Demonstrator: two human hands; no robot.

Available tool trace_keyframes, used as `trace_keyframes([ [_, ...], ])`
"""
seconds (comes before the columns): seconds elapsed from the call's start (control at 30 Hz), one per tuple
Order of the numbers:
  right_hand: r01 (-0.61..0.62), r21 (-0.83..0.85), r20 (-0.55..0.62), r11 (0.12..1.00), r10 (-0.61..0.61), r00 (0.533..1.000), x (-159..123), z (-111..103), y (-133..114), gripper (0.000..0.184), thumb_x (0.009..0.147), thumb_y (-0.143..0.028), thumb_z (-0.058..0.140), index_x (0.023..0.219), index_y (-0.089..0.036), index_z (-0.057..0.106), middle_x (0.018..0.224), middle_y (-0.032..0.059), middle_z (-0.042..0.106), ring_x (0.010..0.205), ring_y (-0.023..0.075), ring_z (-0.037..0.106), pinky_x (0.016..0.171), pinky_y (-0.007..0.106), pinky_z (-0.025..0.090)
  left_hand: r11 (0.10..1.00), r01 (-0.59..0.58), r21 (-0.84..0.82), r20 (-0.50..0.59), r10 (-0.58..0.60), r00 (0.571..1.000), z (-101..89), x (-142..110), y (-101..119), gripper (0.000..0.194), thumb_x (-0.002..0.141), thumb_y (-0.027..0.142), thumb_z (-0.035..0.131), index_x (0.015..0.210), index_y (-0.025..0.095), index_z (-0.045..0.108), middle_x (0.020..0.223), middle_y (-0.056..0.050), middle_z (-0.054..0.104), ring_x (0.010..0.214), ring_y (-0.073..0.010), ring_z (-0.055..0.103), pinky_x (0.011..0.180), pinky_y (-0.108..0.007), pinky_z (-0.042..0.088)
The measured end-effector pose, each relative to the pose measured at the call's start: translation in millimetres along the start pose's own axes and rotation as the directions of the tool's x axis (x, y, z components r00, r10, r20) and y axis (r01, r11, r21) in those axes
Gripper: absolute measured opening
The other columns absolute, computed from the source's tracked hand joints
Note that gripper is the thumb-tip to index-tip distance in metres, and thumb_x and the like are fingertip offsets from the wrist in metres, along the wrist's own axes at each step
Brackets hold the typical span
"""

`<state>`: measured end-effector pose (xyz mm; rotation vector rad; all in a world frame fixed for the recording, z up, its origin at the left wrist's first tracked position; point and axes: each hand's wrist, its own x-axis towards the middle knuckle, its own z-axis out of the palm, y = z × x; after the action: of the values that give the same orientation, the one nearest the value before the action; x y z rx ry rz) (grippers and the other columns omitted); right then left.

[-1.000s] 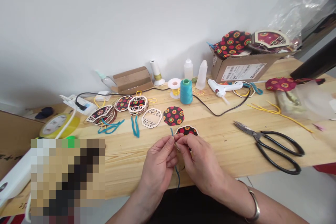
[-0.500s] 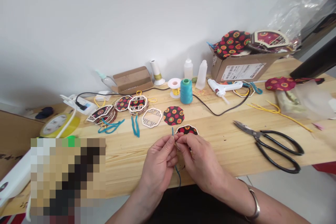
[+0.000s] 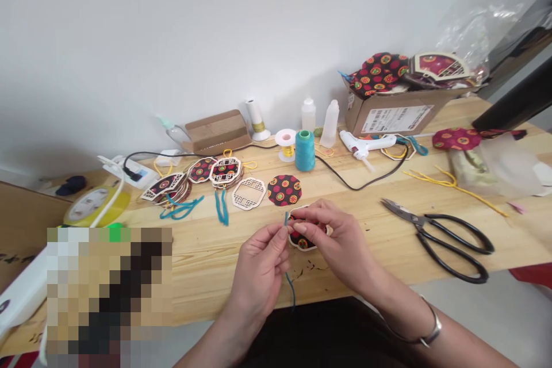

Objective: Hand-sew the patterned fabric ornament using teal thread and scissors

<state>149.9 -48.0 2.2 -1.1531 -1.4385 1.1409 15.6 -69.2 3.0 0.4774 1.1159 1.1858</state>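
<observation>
A teal cord [image 3: 290,292] is pinched between the thumb and fingers of my left hand [image 3: 262,264]. Its short end stands up above the fingertips and the longer tail hangs toward the table's front edge. My right hand [image 3: 338,241] has its thumb and index finger curled in at the same point on the cord; the exact grip there is partly hidden. Under my right hand lies a framed patterned piece [image 3: 305,238], black with red and orange flowers and a pale wooden rim. Just beyond sit a loose round of the same fabric [image 3: 285,190] and a wooden lattice frame [image 3: 249,194].
Large black-handled scissors [image 3: 435,230] lie to the right. Behind stand a teal thread cone [image 3: 305,151], a yellow thread spool [image 3: 285,139] and a white glue gun [image 3: 366,142]. Decorated ornaments [image 3: 225,172] are stacked left. A cardboard box [image 3: 388,115] holds more pieces.
My right hand has shifted slightly and its index finger has lifted and extended, showing more of the framed piece beneath. My left hand keeps hold of the cord in nearly the same place.
</observation>
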Motion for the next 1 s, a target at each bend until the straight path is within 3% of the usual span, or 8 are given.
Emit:
trace_keyframes([
  [0.1, -0.208, 0.197, 0.130, 0.958, 0.185, 0.974, 5.2, -2.9, -0.9, 0.016, 0.073, -0.028, 0.069, 0.084, -0.017, 0.072, 0.074, 0.0005, 0.058, 0.066, 0.0113, 0.053, 0.061, 0.027, 0.045, 0.997, -0.027, 0.066, 0.014, 0.026, 1.000, -0.2, -2.0, -2.7, 0.018, 0.068, 0.027, 0.076, 0.074, 0.012, 0.069, 0.049, 0.008, 0.038, 0.045, -0.0028, 0.027, 0.040, -0.015, 0.020],
  [0.2, -0.293, 0.283, 0.196, 0.913, 0.245, 0.950, 7.0, -5.1, -1.1, 0.017, 0.068, -0.027, 0.072, 0.080, -0.016, 0.072, 0.075, 0.0006, 0.060, 0.066, 0.0103, 0.052, 0.062, 0.026, 0.043, 0.987, -0.047, 0.150, 0.035, 0.043, 0.998, -2.1, -3.0, -6.0, 0.017, 0.070, 0.029, 0.073, 0.075, 0.013, 0.070, 0.049, 0.007, 0.037, 0.045, -0.0034, 0.027, 0.041, -0.016, 0.020],
  [0.43, -0.290, 0.303, 0.228, 0.908, 0.226, 0.947, 6.1, -6.7, -2.7, 0.014, 0.070, -0.025, 0.070, 0.063, -0.014, 0.065, 0.060, -0.0024, 0.056, 0.059, 0.0094, 0.050, 0.059, 0.025, 0.040, 0.934, -0.094, 0.345, 0.097, 0.064, 0.993, -6.8, -3.3, -7.7, 0.019, 0.075, 0.034, 0.068, 0.081, 0.016, 0.072, 0.053, 0.004, 0.048, 0.047, -0.0058, 0.034, 0.042, -0.018, 0.027],
  [0.6, -0.209, 0.333, 0.148, 0.920, 0.168, 0.975, 5.4, -9.6, -4.4, 0.016, 0.073, -0.024, 0.067, 0.061, -0.014, 0.062, 0.070, -0.0003, 0.057, 0.062, 0.0095, 0.052, 0.060, 0.025, 0.042, 0.816, -0.227, 0.531, 0.206, 0.135, 0.969, -7.6, -1.6, -1.4, 0.014, 0.080, 0.029, 0.063, 0.075, 0.019, 0.071, 0.060, 0.001, 0.058, 0.057, -0.0097, 0.048, 0.055, -0.021, 0.038],
  [0.73, -0.143, 0.397, 0.090, 0.906, 0.117, 0.989, 5.9, -20.9, -7.4, 0.013, 0.077, -0.025, 0.065, 0.068, -0.016, 0.062, 0.089, 0.0023, 0.062, 0.075, 0.0110, 0.056, 0.067, 0.025, 0.045, 0.691, -0.399, 0.602, 0.343, 0.227, 0.912, -8.5, 1.0, 4.3, 0.014, 0.081, 0.021, 0.060, 0.071, 0.019, 0.070, 0.062, 0.001, 0.059, 0.064, -0.0125, 0.053, 0.064, -0.024, 0.041],
  [0.87, -0.038, 0.533, 0.064, 0.845, 0.005, 0.998, 8.2, -35.6, -13.8, 0.012, 0.083, -0.024, 0.061, 0.072, -0.018, 0.060, 0.098, 0.0031, 0.064, 0.096, 0.0157, 0.059, 0.085, 0.031, 0.045, 0.587, -0.581, 0.564, 0.510, 0.305, 0.804, -13.3, 7.5, 6.6, 0.014, 0.083, 0.018, 0.058, 0.084, 0.020, 0.072, 0.072, -0.002, 0.060, 0.075, -0.0163, 0.056, 0.071, -0.029, 0.044],
  [0.93, -0.043, 0.639, 0.109, 0.768, -0.035, 0.993, 10.1, -40.7, -18.5, 0.011, 0.085, -0.023, 0.058, 0.075, -0.019, 0.058, 0.095, 0.0027, 0.064, 0.090, 0.0168, 0.063, 0.083, 0.036, 0.046, 0.523, -0.642, 0.561, 0.566, 0.324, 0.758, -15.4, 11.5, 7.3, 0.015, 0.083, 0.016, 0.058, 0.088, 0.020, 0.072, 0.077, -0.004, 0.061, 0.080, -0.0175, 0.056, 0.073, -0.031, 0.044],
  [1.0, -0.070, 0.719, 0.148, 0.691, -0.054, 0.987, 11.7, -43.5, -24.2, 0.012, 0.087, -0.021, 0.055, 0.075, -0.018, 0.056, 0.084, 0.0000, 0.062, 0.070, 0.0117, 0.062, 0.074, 0.035, 0.049, 0.461, -0.677, 0.573, 0.598, 0.330, 0.731, -16.5, 14.7, 8.5, 0.017, 0.083, 0.015, 0.057, 0.090, 0.021, 0.071, 0.079, -0.004, 0.061, 0.082, -0.0178, 0.055, 0.075, -0.032, 0.044],
])
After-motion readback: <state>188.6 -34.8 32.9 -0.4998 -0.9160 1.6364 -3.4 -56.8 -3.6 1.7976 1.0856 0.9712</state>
